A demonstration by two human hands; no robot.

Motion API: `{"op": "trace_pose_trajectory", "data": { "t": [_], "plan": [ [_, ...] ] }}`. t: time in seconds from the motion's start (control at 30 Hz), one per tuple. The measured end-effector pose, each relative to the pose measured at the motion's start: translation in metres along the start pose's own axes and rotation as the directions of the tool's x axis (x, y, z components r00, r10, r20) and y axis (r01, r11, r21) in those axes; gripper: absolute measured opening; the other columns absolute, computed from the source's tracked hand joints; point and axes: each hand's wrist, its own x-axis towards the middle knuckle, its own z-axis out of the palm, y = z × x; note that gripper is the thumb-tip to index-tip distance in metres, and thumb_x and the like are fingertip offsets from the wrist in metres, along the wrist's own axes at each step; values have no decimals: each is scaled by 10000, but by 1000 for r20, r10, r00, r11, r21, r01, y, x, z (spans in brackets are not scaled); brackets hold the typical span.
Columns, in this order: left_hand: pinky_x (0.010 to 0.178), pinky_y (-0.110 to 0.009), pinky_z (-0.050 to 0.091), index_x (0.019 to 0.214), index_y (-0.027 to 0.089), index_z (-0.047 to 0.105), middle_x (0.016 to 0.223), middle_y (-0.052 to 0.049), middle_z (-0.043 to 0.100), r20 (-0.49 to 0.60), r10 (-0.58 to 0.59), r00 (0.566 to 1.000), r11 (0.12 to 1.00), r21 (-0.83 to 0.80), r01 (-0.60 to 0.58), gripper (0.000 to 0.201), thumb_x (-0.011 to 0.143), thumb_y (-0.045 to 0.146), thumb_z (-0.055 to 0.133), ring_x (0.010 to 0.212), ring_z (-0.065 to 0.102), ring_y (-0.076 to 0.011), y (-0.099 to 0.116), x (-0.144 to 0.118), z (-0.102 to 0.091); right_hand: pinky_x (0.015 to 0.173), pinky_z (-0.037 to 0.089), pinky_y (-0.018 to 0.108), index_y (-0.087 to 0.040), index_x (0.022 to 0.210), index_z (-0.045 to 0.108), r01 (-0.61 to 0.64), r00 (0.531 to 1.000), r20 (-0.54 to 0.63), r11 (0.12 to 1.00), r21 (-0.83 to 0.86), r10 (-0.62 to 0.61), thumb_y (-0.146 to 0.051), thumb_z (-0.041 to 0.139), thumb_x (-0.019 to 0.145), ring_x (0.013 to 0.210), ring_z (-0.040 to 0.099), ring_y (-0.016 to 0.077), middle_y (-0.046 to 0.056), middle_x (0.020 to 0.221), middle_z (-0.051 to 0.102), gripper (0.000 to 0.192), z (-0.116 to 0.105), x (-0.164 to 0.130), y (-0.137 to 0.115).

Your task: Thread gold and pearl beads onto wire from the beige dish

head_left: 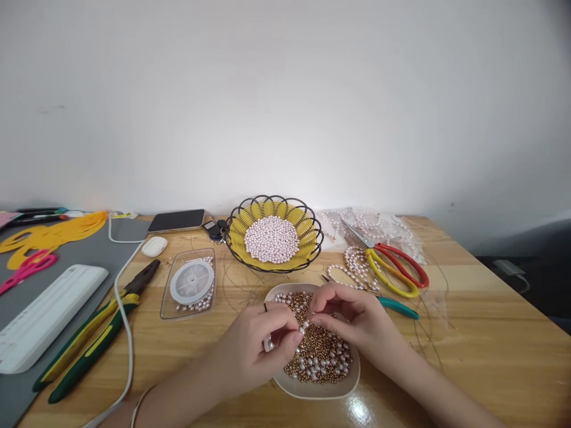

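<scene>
Over a cream dish (312, 389) of small gold beads (319, 345) and pale pearl beads (321, 365), both my hands work close together. My left hand (267, 336), with a ring and a thin bracelet, is closed in a pinch on a short strand of pearl beads (304, 328). From the other side, the thumb and forefinger of my right hand (357, 315) pinch the upper end of that strand. Any thread between the fingertips is too fine to make out. Part of the dish is hidden behind my hands.
Behind the dish stands a yellow basket (307, 238) of pink pearls. Red-and-yellow scissors (397, 267), teal-handled pliers (399, 307) and pearl strands (357, 264) lie right. Left are a clear box (165, 303) with a spool (193, 281), large pliers (98, 333) and a white cable (120, 297).
</scene>
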Motion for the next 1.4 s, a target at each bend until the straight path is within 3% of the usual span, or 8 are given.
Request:
{"op": "trace_pose_trajectory", "data": {
  "t": [0.17,0.3,0.5,1.4],
  "plan": [
    [606,-230,355,766,200,500,683,41,499,28,1,1000,1000,23,-2,193,956,172,504,631,475,-116,1,2,0,602,590,276,-217,794,755,-43,999,-21,990,131,47,-301,831,806,650,694,161,30,728,744,113,-4,-3,-5],
    [604,-231,350,753,200,487,680,42,501,36,-5,999,999,34,4,207,958,176,506,628,475,-116,2,4,-1,645,604,273,-254,869,803,21,1000,-1,973,231,-21,-291,814,840,700,706,155,33,774,763,48,-4,-3,-5],
    [608,-236,356,743,200,490,669,38,504,34,12,999,999,47,-13,213,954,176,502,626,476,-121,3,2,-1,629,565,268,-249,856,794,-21,1000,-15,959,281,26,-337,830,833,706,661,152,30,781,734,98,-3,-4,-1],
    [603,-224,383,737,200,495,669,34,533,49,18,999,1000,17,-19,182,899,122,521,615,505,-113,2,3,2,694,535,262,-276,906,783,24,998,50,968,251,-38,-312,797,883,778,632,149,11,808,703,45,-3,-5,0]
  ]
}}
